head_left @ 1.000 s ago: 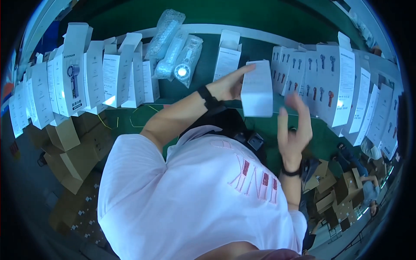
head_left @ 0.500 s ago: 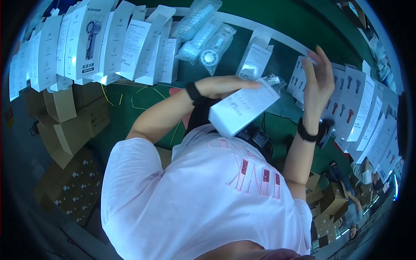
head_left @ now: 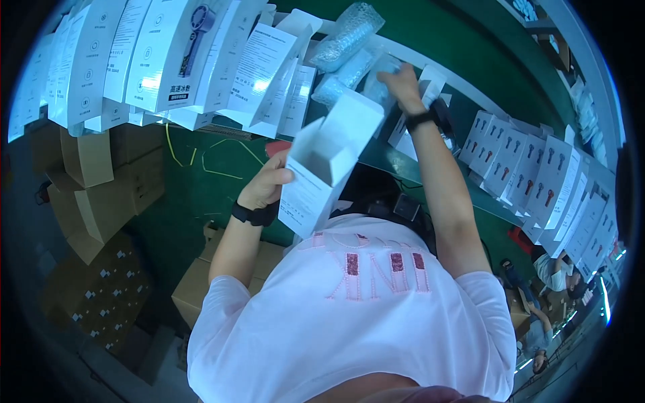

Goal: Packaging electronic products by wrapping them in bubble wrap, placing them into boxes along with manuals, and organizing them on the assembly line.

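Note:
My left hand (head_left: 267, 181) grips a white carton (head_left: 310, 198) by its left side, in front of my chest. The carton's top is open, its flaps stand up, and the inside that shows looks bare. Stretched across the bench, my right hand (head_left: 404, 88) has its fingers closed on the edge of a bubble-wrapped package (head_left: 377, 91); the fingertips are partly blurred. Two more bubble-wrapped packages (head_left: 349, 33) lie just left of it. Partly behind my right wrist stands another white carton (head_left: 403, 140) with a raised flap (head_left: 431, 83).
A row of upright white cartons (head_left: 158, 60), one picturing a handheld fan, lines the bench at left. More printed cartons (head_left: 531, 171) stand at right. Brown boxes (head_left: 101, 195) sit on the floor at left. Other people (head_left: 537, 329) are at far lower right.
My left hand has drawn the carton left and turned its open top up. My right hand has gone from raised and open to the bubble-wrapped package. The view has shifted.

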Demonstrator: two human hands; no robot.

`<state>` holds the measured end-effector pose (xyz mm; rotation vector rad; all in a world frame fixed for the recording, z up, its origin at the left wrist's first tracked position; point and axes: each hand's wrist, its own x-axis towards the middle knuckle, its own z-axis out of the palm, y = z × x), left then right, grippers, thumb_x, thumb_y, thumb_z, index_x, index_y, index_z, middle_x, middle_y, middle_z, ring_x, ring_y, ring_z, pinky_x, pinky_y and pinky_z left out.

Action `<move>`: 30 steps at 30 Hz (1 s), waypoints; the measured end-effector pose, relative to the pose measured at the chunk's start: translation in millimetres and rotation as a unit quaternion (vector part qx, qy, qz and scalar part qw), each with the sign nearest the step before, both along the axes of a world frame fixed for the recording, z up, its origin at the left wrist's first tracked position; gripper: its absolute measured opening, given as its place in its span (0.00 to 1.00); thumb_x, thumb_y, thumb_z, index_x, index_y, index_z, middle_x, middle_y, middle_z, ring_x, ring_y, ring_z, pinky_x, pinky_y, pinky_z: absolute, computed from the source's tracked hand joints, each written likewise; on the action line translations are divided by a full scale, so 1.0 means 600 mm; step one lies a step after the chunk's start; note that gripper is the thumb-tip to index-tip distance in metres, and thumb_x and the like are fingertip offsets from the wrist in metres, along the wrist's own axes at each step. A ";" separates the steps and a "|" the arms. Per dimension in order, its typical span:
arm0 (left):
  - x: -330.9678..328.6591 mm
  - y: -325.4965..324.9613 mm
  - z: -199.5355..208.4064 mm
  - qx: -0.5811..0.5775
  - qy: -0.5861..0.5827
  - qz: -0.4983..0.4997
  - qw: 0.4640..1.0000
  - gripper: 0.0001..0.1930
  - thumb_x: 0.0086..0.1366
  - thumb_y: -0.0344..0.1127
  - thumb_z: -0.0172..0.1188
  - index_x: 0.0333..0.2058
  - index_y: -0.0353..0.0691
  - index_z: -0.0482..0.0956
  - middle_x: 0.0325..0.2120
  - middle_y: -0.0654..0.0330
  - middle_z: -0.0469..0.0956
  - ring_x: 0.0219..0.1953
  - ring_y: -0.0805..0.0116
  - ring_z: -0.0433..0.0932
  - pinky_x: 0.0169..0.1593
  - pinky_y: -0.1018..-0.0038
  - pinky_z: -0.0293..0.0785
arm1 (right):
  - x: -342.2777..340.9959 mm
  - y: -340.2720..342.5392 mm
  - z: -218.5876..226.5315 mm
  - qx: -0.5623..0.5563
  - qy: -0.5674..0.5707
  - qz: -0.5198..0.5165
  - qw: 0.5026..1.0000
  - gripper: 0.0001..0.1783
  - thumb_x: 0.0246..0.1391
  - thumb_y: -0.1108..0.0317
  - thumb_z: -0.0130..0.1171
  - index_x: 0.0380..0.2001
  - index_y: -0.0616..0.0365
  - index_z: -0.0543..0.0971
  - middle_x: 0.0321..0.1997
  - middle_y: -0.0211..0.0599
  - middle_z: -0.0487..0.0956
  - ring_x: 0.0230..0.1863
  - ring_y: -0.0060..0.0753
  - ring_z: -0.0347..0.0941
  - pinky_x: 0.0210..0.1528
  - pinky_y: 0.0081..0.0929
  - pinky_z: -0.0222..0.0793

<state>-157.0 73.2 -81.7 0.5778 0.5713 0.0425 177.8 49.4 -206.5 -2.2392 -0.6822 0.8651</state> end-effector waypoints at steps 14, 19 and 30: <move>0.150 0.063 0.089 0.066 -0.229 0.101 0.966 0.41 0.54 0.56 0.63 0.60 0.37 0.63 0.54 0.55 0.72 0.54 0.62 0.73 0.56 0.66 0.69 | 0.020 -0.203 0.447 0.545 0.294 0.152 0.771 0.32 0.44 0.65 0.71 0.51 0.45 0.65 0.49 0.44 0.70 0.54 0.46 0.68 0.64 0.57 0.57; 0.169 0.049 0.082 0.025 -0.268 0.063 0.961 0.42 0.57 0.61 0.58 0.62 0.37 0.60 0.56 0.55 0.69 0.57 0.63 0.70 0.60 0.65 0.65 | 0.025 -0.225 0.453 0.596 0.315 0.166 0.720 0.37 0.48 0.57 0.68 0.60 0.41 0.61 0.48 0.43 0.70 0.54 0.45 0.67 0.64 0.62 0.55; 0.275 -0.036 0.163 0.400 -0.186 -0.015 0.898 0.37 0.53 0.50 0.65 0.55 0.33 0.63 0.44 0.54 0.70 0.47 0.67 0.70 0.51 0.72 0.65 | 0.118 -0.337 0.622 0.626 0.205 -0.011 0.753 0.25 0.62 0.58 0.48 0.56 0.62 0.67 0.60 0.53 0.68 0.62 0.52 0.63 0.63 0.53 0.59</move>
